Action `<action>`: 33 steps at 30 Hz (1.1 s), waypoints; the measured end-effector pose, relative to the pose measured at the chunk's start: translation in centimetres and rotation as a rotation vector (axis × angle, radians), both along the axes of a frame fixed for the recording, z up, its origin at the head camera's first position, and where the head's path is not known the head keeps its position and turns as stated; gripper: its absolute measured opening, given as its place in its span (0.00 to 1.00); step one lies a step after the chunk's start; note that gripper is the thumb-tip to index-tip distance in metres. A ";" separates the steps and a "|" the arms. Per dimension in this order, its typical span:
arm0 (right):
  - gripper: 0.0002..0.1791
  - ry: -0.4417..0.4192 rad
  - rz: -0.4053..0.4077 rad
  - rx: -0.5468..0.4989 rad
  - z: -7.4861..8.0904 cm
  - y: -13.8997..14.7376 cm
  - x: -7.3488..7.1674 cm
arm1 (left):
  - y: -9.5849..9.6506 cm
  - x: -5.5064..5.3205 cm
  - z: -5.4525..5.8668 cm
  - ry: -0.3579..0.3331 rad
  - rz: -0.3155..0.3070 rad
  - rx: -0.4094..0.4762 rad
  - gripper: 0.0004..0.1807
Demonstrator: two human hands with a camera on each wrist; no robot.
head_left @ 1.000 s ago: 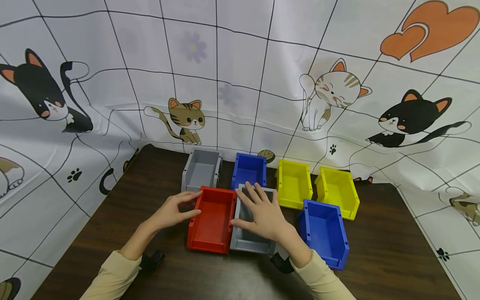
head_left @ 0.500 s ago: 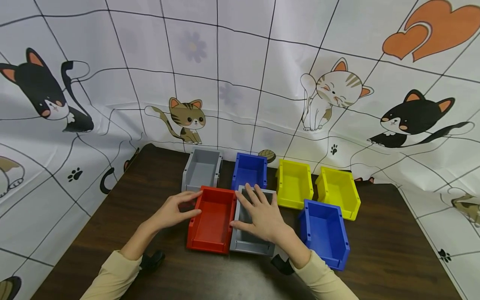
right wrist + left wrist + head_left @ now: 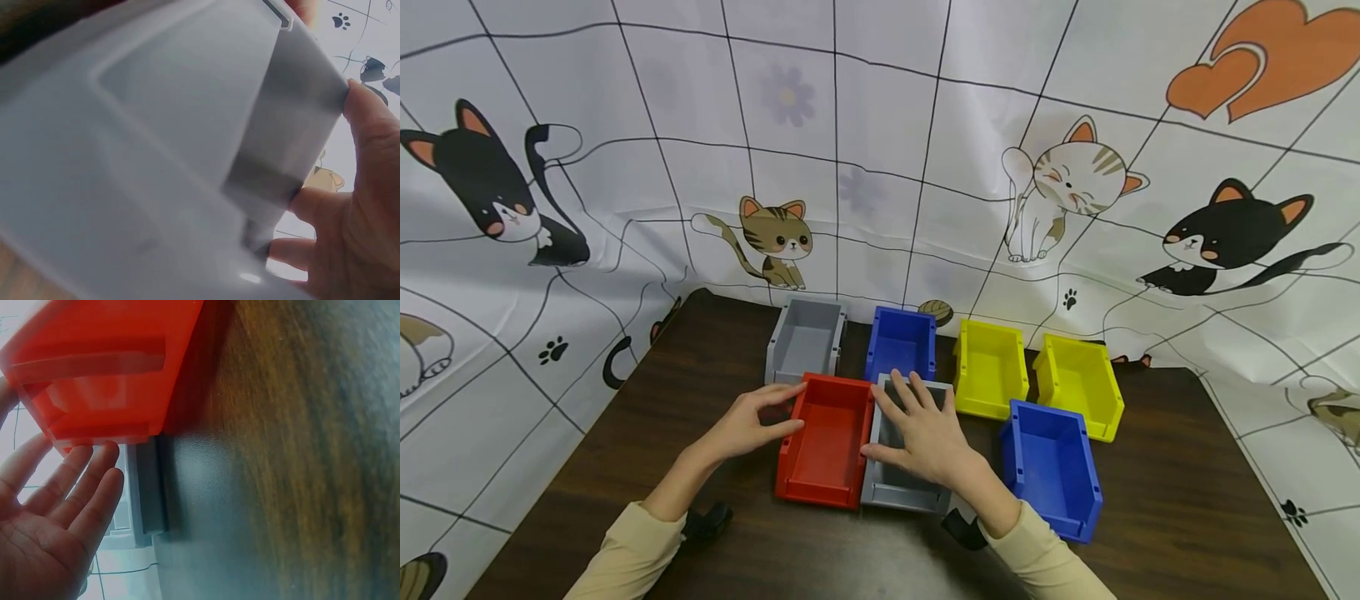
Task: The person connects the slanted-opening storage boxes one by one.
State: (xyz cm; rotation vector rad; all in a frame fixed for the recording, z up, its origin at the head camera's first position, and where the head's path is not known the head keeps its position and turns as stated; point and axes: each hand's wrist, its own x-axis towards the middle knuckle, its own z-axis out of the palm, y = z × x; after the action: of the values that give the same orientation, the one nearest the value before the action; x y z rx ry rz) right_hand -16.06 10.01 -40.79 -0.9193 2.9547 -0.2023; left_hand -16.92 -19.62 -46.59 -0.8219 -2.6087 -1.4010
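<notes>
A red storage bin (image 3: 823,442) lies on the dark wood table, side by side with a grey bin (image 3: 902,497). My left hand (image 3: 741,425) is at the red bin's left wall. Its fingertips (image 3: 107,450) reach the bin's edge in the left wrist view, fingers nearly straight. My right hand (image 3: 925,437) spreads over the grey bin, its thumb at the edge shared with the red bin. In the right wrist view, several fingertips (image 3: 303,203) touch the grey bin's rim, and the hand covers much of its inside in the head view.
Behind stand another grey bin (image 3: 805,337), a blue bin (image 3: 901,342) and two yellow bins, one left (image 3: 991,367) and one right (image 3: 1078,383). Another blue bin (image 3: 1051,471) sits to the right. A cat-patterned sheet (image 3: 880,150) hangs behind the table (image 3: 1187,500).
The grey bin's far edge sits slightly nearer under my right hand than a second ago. My left hand and the red bin hold still.
</notes>
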 end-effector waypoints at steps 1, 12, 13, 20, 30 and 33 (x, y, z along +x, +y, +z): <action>0.46 -0.002 0.000 0.000 0.0 0.0 0.0 | 0.0 0.0 0.0 -0.001 0.001 -0.002 0.30; 0.46 -0.023 0.013 -0.020 -0.4 -0.3 0.1 | -0.1 0.1 -0.1 -0.009 0.006 0.012 0.30; 0.46 -0.023 0.012 -0.017 -0.4 -0.3 0.1 | -0.1 0.1 -0.2 -0.006 0.006 0.013 0.30; 0.46 -0.009 0.012 -0.011 -1.1 -0.2 0.2 | 0.1 0.2 -0.3 0.015 -0.011 0.039 0.29; 0.46 -0.001 0.012 -0.010 -2.1 -0.2 0.2 | 0.4 0.3 0.2 0.007 -0.001 0.009 0.30; 0.46 0.004 0.014 -0.005 -2.2 -0.3 0.1 | 0.7 0.6 1.1 -0.004 0.001 0.007 0.29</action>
State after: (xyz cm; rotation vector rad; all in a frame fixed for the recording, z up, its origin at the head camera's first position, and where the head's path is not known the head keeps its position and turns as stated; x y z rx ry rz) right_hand -15.93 9.73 -43.01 -0.9416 2.9522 -0.2077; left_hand -16.27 -18.92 -45.45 -0.8173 -2.6054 -1.4115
